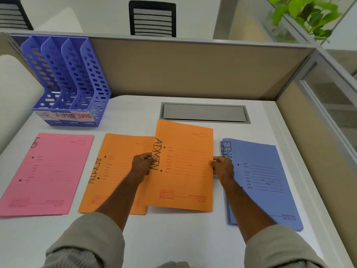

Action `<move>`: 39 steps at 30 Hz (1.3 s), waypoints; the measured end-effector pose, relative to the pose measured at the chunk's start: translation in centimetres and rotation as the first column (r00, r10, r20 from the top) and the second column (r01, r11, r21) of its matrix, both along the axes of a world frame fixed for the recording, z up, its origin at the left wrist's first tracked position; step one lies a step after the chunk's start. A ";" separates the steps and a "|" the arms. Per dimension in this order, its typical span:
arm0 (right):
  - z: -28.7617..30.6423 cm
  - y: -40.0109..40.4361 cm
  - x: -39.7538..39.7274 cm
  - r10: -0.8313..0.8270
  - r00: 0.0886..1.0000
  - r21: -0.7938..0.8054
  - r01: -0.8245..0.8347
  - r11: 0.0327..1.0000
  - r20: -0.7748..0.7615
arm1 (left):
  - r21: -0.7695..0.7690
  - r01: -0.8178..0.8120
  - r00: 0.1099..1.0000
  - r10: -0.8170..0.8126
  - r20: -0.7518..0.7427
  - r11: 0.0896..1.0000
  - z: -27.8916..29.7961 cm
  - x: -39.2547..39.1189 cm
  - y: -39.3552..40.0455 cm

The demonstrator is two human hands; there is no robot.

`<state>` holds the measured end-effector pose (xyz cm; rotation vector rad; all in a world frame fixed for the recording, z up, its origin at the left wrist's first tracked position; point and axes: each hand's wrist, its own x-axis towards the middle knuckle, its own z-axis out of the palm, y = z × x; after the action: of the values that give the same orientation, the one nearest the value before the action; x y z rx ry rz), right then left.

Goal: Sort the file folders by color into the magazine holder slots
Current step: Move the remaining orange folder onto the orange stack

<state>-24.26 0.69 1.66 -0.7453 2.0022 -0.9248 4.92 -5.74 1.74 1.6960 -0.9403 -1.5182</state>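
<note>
Folder "ADMIN" [185,171] is pinched at both edges by left hand [142,165] and right hand [222,167], overlapping second orange folder [116,171]; pink folder [48,171] left, blue stack [264,180] right, holder [65,84] behind on bench [173,238].

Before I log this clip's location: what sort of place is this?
Most likely an office cubicle: a tan partition panel walls the white desk, a mesh office chair stands behind, and a labelled magazine holder awaits folders.

White desk [173,238] (folders [46,171], holder [77,89])
</note>
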 end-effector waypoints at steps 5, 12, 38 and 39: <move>0.9 -0.4 -0.2 -0.078 0.963 0.025 0.074 0.997 0.258 | -0.012 0.023 1.000 -0.023 -0.017 1.000 0.3 1.2 0.2; 1.8 -0.5 1.7 -0.056 0.945 -0.002 0.060 0.998 0.322 | -0.005 0.042 0.996 -0.042 -0.078 0.999 1.3 3.8 -0.1; 3.5 0.1 12.3 -0.037 0.879 -0.098 0.094 0.991 0.476 | -0.043 0.115 0.989 -0.119 -0.091 0.992 2.6 12.6 -0.8; 3.4 -0.2 12.4 -0.040 0.883 -0.089 0.092 0.992 0.468 | -0.057 0.098 0.992 -0.102 -0.071 0.993 2.6 12.6 -0.7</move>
<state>-11.83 0.50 5.05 -0.4555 1.5669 -1.1394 17.50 -6.44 4.35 1.5644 -1.0315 -1.5954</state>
